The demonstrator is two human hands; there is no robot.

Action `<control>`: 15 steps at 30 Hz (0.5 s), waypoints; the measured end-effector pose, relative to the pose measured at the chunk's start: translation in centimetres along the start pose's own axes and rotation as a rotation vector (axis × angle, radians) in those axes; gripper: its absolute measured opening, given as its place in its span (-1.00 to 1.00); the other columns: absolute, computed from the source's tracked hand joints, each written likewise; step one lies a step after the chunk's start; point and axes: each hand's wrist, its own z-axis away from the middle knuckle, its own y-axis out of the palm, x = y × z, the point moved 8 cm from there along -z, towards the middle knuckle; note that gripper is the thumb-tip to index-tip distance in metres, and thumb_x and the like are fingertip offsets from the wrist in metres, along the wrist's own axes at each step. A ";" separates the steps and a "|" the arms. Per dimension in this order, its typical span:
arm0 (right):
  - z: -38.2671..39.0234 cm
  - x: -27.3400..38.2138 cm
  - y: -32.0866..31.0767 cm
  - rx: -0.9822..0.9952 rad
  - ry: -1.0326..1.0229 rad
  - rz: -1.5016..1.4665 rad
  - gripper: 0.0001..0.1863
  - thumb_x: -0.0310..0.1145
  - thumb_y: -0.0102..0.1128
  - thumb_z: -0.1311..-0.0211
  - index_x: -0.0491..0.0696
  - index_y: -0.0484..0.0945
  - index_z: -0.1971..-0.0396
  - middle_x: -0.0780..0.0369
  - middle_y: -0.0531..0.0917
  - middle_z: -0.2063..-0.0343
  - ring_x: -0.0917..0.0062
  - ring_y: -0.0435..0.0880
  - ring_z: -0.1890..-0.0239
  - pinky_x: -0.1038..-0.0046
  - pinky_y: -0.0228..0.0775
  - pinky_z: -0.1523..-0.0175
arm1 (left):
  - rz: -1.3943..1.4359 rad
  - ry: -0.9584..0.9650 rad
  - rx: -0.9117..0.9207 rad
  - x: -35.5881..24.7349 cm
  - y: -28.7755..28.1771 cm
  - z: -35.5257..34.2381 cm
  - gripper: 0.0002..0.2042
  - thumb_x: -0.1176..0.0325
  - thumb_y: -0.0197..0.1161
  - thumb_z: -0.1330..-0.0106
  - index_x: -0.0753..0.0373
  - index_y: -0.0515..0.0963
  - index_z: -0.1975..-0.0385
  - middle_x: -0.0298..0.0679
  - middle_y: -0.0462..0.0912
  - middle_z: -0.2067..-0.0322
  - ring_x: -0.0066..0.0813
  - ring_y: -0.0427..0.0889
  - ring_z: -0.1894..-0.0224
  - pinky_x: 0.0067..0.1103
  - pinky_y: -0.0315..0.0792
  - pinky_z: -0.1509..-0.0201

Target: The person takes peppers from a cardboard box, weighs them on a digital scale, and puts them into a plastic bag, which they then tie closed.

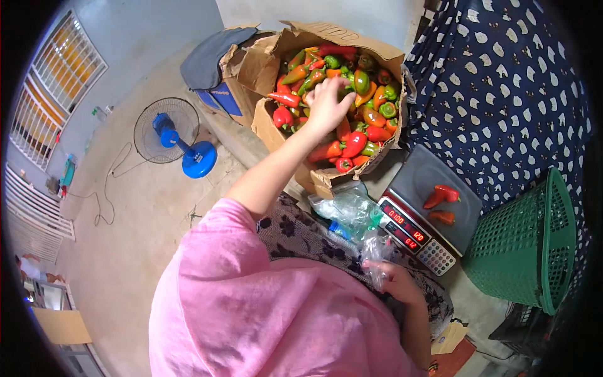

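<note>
My left hand [329, 103] reaches over a cardboard box [269, 131] full of red, green and orange peppers [355, 143]. Its thumb stands apart from the fingers, whose tips rest among the peppers; no pepper shows lifted in it. Low at my right, my right hand [402, 284] grips a crumpled clear plastic bag [377, 252]. More clear plastic bags [352, 206] lie on my patterned lap, between the box and a digital scale [408, 173]. On the scale's grey plate rest a red pepper [443, 195] and a smaller orange-red pepper [442, 217]; its display is lit red.
A tall green plastic basket [512, 251] stands right of the scale, beside a dark blue patterned cloth [490, 94]. Left of the box are a blue carton [221, 100] with grey cloth over it and a blue fan [166, 131] on the floor. A cable [113, 182] trails farther left.
</note>
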 end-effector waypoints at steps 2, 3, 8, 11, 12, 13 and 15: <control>-0.8 -2.2 -1.2 -0.079 -0.147 0.298 -0.46 -0.57 0.02 -0.02 -0.06 0.52 -0.10 0.25 0.65 0.17 0.63 0.52 0.29 0.53 0.39 0.13 | -0.043 0.185 -0.075 -2.9 0.6 -1.2 -0.73 0.20 0.24 -0.15 0.02 0.53 0.14 -0.29 0.52 0.12 -0.24 0.41 -0.05 -0.18 0.08 -0.21; -1.3 -2.8 -1.7 -0.082 -0.125 0.287 -0.47 -0.58 0.02 -0.03 -0.05 0.53 -0.10 0.24 0.65 0.20 0.62 0.53 0.30 0.53 0.40 0.14 | -0.068 0.250 -0.053 -4.2 1.3 -1.6 -0.75 0.23 0.23 -0.14 0.02 0.54 0.17 -0.29 0.52 0.14 -0.24 0.41 -0.05 -0.16 0.07 -0.21; -3.5 -7.1 -3.8 -0.061 0.189 0.197 -0.47 -0.59 0.09 0.00 -0.05 0.55 -0.07 0.19 0.67 0.23 0.53 0.60 0.23 0.50 0.41 0.07 | -0.423 0.358 -0.051 -7.9 4.9 -2.0 -0.66 0.02 0.31 -0.07 0.06 0.64 0.23 -0.24 0.51 0.09 -0.21 0.33 -0.11 0.08 -0.02 -0.27; -3.3 -5.8 -3.7 -0.083 -0.089 0.316 -0.50 -0.56 0.09 -0.03 -0.06 0.55 -0.06 0.13 0.68 0.16 0.50 0.63 0.13 0.49 0.39 -0.01 | -0.529 0.295 0.044 -7.7 6.8 -3.4 -0.55 -0.12 0.32 0.00 0.13 0.68 0.29 -0.15 0.47 0.02 -0.14 0.28 -0.15 0.15 -0.09 -0.30; -3.3 -5.3 -3.6 -0.074 -0.093 0.274 -0.52 -0.54 0.10 -0.04 -0.07 0.55 -0.06 0.10 0.67 0.14 0.49 0.63 0.08 0.48 0.37 -0.05 | -0.459 0.320 -0.004 -7.5 6.6 -3.6 -0.57 -0.11 0.30 0.00 0.13 0.70 0.33 -0.16 0.47 0.00 -0.12 0.28 -0.14 0.17 -0.12 -0.30; -3.3 -4.8 -3.6 -0.065 -0.096 0.233 -0.53 -0.53 0.11 -0.06 -0.08 0.55 -0.05 0.07 0.67 0.11 0.48 0.63 0.03 0.47 0.36 -0.09 | -0.444 0.319 -0.040 -7.1 6.2 -3.7 -0.58 -0.09 0.30 0.01 0.13 0.69 0.33 -0.16 0.47 0.01 -0.13 0.28 -0.14 0.18 -0.12 -0.30; -3.1 -4.4 -3.6 -0.086 -0.124 0.262 -0.54 -0.51 0.12 -0.05 -0.09 0.55 -0.04 0.06 0.66 0.12 0.47 0.64 0.06 0.47 0.38 -0.07 | -0.369 0.334 -0.121 -6.5 5.3 -3.4 -0.60 -0.05 0.30 0.03 0.12 0.69 0.33 -0.18 0.48 0.05 -0.14 0.30 -0.13 0.19 -0.10 -0.27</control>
